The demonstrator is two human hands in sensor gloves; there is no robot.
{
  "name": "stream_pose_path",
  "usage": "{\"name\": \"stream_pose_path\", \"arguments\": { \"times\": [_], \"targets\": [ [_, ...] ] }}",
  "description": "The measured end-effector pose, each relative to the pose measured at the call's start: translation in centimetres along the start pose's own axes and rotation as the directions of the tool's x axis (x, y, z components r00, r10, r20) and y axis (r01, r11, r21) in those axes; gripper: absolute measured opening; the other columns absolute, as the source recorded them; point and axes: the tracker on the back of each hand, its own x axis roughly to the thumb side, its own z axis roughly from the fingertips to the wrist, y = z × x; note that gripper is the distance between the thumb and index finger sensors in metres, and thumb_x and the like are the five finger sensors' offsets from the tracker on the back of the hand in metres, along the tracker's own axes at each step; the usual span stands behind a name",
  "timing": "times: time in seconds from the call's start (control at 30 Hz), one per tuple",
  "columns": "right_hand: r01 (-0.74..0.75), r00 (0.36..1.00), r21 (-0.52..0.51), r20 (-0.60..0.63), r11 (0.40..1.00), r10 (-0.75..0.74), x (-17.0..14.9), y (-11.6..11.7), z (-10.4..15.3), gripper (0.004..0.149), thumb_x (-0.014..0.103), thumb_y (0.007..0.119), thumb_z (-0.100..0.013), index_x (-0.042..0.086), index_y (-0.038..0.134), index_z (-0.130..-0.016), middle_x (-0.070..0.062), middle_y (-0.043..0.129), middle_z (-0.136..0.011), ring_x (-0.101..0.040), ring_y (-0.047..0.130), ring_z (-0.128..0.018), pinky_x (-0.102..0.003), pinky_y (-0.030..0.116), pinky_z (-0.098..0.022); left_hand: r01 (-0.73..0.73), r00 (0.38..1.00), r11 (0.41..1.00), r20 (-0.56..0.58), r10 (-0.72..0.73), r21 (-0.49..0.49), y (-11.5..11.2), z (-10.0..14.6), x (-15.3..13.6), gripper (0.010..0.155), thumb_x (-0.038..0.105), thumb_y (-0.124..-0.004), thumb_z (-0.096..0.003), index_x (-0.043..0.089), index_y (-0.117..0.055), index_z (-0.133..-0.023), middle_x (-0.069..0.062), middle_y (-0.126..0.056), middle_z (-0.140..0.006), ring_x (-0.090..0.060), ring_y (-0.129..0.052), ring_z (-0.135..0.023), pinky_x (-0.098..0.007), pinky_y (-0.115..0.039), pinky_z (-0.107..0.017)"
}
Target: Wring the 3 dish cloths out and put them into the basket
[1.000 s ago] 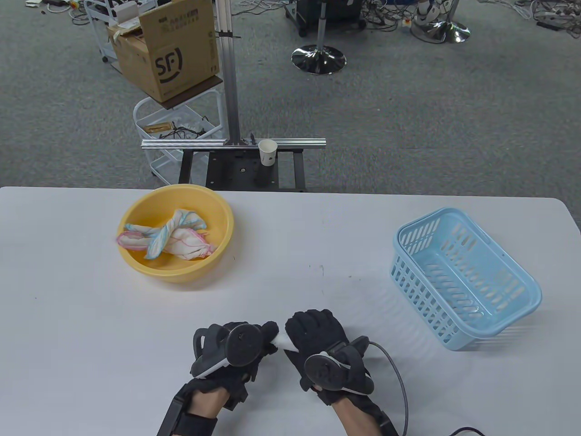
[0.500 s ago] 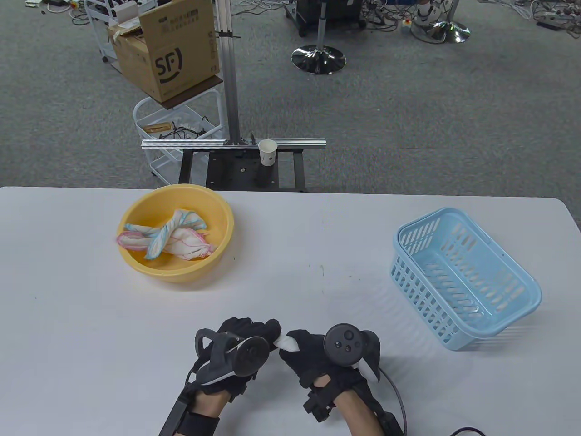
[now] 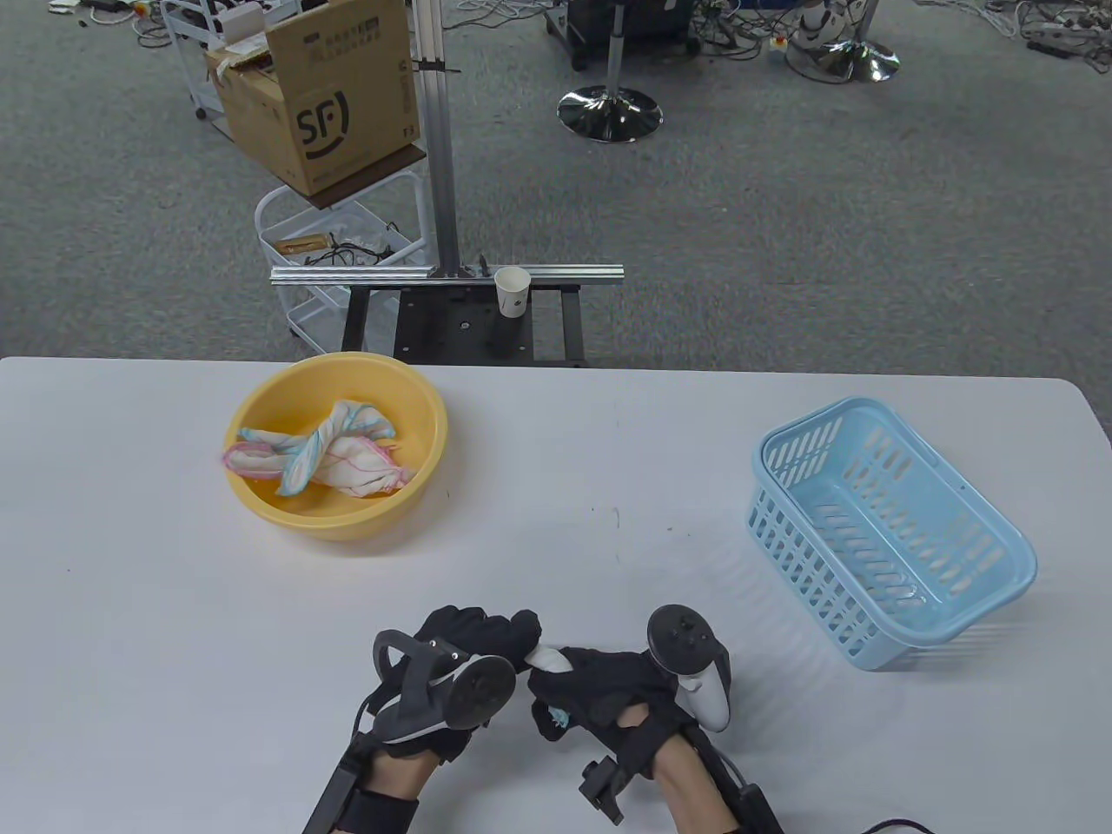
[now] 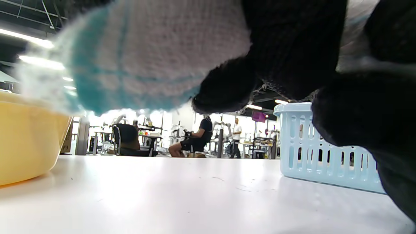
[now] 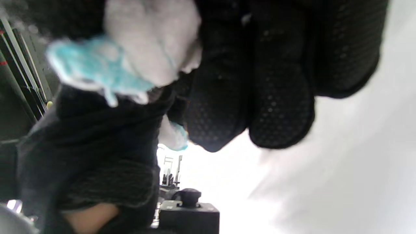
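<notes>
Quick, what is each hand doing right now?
Left hand: grips one end of the dish cloth.
Right hand: grips the other end.

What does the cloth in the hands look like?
The cloth is white, soft and woven, with turquoise stripes and edging. It is bunched into a tight roll above the table. The left hand grips one end, the right hand the other, so only a small bit shows between them.
</notes>
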Motion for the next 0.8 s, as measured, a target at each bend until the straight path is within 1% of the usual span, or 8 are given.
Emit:
{"name": "stream_pose_path", "arguments": {
  "times": [0.13,0.27,0.33,0.43,0.5,0.6,0.63,0.8],
  "targets": [
    [0.066,0.998,0.022,-0.009,0.998,-0.066,-0.4,0.0,-0.1,0.051,0.043,0.093,-0.047,-0.001,0.090,-0.073,-0.009,0.110,-0.047,-0.032,0.111,-0.042,-0.055,0.087,-0.042,0.002,1.000,1.000,0.006,-0.002,0.015,0.0,0.0,0.1,0.053,0.042,-0.097,-0.0310,0.026,-0.095,-0.081,0.008,-0.109,-0.056,-0.021,-0.107,-0.037,-0.045,-0.086,-0.044],
    [0.061,0.998,0.008,-0.007,0.998,-0.061,-0.4,-0.2,-0.1,0.052,0.044,0.093,-0.047,0.000,0.089,-0.074,-0.009,0.109,-0.049,-0.032,0.111,-0.044,-0.055,0.087,-0.043,-0.002,1.000,1.000,-0.002,0.002,0.011,0.0,0.0,0.0,0.054,0.043,-0.097,-0.0316,0.026,-0.093,-0.083,0.008,-0.109,-0.058,-0.021,-0.109,-0.040,-0.046,-0.086,-0.046],
    [0.038,0.999,-0.007,0.009,0.999,-0.038,-0.4,-0.4,-0.1,0.053,0.045,0.093,-0.047,0.003,0.087,-0.077,-0.009,0.108,-0.053,-0.033,0.109,-0.049,-0.055,0.085,-0.047,-0.011,1.000,1.000,-0.012,0.011,0.007,-0.1,0.0,-0.1,0.056,0.043,-0.096,-0.0340,0.024,-0.089,-0.086,0.008,-0.106,-0.062,-0.022,-0.108,-0.045,-0.047,-0.085,-0.048],
    [0.029,0.999,-0.026,0.027,0.999,-0.028,-0.3,-0.7,-0.1,0.055,0.045,0.092,-0.048,0.005,0.081,-0.084,-0.011,0.103,-0.065,-0.036,0.103,-0.061,-0.057,0.080,-0.053,-0.032,0.999,0.999,-0.029,0.031,-0.006,-0.2,0.2,-0.4,0.059,0.047,-0.095,-0.0377,0.024,-0.084,-0.091,0.007,-0.103,-0.069,-0.023,-0.106,-0.053,-0.048,-0.083,-0.053],
    [0.027,0.999,-0.058,0.044,0.998,-0.024,-0.1,-1.0,0.0,0.056,0.044,0.093,-0.048,0.007,0.079,-0.087,-0.013,0.100,-0.070,-0.038,0.100,-0.066,-0.059,0.076,-0.056,-0.060,0.997,0.998,-0.042,0.059,-0.015,-0.2,0.2,-0.8,0.060,0.050,-0.095,-0.0391,0.025,-0.082,-0.092,0.007,-0.102,-0.072,-0.024,-0.106,-0.058,-0.049,-0.082,-0.056],
    [0.016,0.998,-0.093,0.058,0.996,-0.010,0.0,-1.5,0.2,0.056,0.044,0.093,-0.048,0.007,0.078,-0.088,-0.013,0.098,-0.073,-0.039,0.098,-0.068,-0.059,0.076,-0.057,-0.094,0.994,0.995,-0.062,0.093,-0.026,-0.3,0.4,-1.3,0.061,0.053,-0.093,-0.0420,0.025,-0.080,-0.094,0.007,-0.100,-0.076,-0.024,-0.104,-0.063,-0.049,-0.080,-0.058],
    [0.014,0.998,-0.107,0.064,0.994,-0.007,0.0,-1.7,0.3,0.056,0.044,0.093,-0.048,0.008,0.078,-0.088,-0.013,0.098,-0.073,-0.039,0.098,-0.068,-0.059,0.075,-0.057,-0.100,0.993,0.995,-0.063,0.099,-0.024,-0.3,0.4,-1.4,0.064,0.054,-0.094,-0.0386,0.025,-0.079,-0.094,0.007,-0.100,-0.076,-0.024,-0.104,-0.063,-0.049,-0.080,-0.059],
    [0.029,0.992,-0.208,0.123,0.978,-0.003,0.5,-3.0,0.8,0.056,0.044,0.092,-0.048,0.008,0.078,-0.088,-0.013,0.098,-0.073,-0.039,0.098,-0.068,-0.060,0.075,-0.057,-0.125,0.987,0.992,-0.103,0.121,-0.027,-0.4,0.5,-2.4,0.064,0.054,-0.093,-0.0394,0.026,-0.078,-0.095,0.008,-0.099,-0.078,-0.024,-0.104,-0.066,-0.050,-0.080,-0.060]
  ]
}}
